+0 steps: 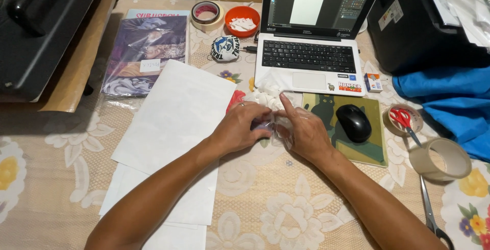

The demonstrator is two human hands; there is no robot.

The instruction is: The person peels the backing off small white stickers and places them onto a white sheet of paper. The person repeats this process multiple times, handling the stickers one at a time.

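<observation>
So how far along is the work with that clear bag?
Done: white sheets lie laid out, laptop shows a blank page. In hand: left hand and right hand both pinch a small clear bag beside white pieces. Left: scissors and tape lie untouched.

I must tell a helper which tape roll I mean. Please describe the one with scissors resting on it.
Start at the open laptop and go to the green mouse pad below it. Right of the pad lies a small tape roll with red-handled scissors across it; the bigger clear roll nearby has none.
</observation>
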